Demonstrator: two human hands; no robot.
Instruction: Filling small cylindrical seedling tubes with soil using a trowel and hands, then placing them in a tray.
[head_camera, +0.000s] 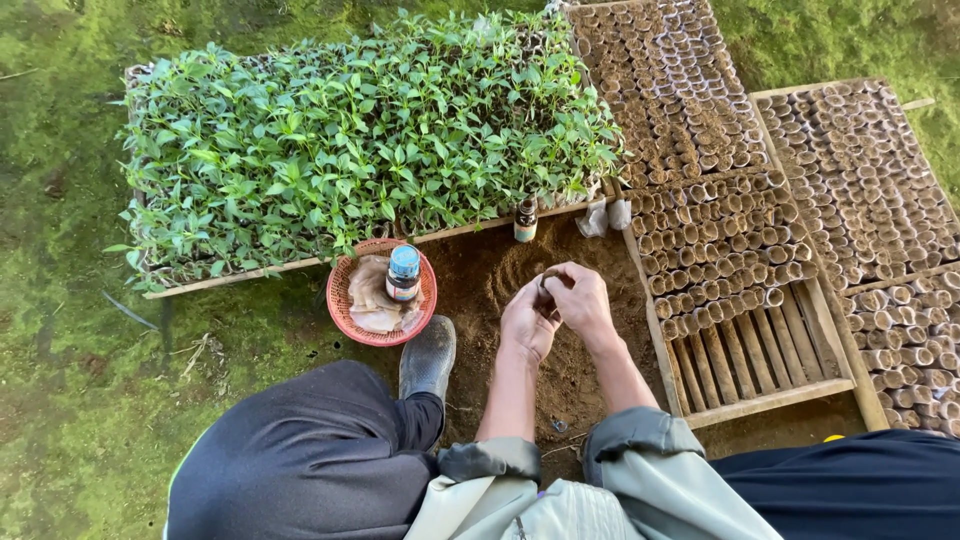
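Observation:
My left hand (528, 318) and my right hand (580, 300) meet over a patch of loose brown soil (500, 270), fingers pinched together around a small dark soil-filled pot (549, 281) held between them. The pot is mostly hidden by my fingers. Just right of my hands lies a wooden slatted tray (745, 360), its far part packed with rows of small soil-filled pots (715, 250) and its near slats bare.
A tray of green seedlings (360, 140) stands beyond the soil. A red basket (345, 312) holds a blue-capped bottle (403, 272) and paper wraps. A small bottle (525, 219) stands by the seedling tray. More pot trays (870, 190) lie right. My boot (428, 355) rests on the soil.

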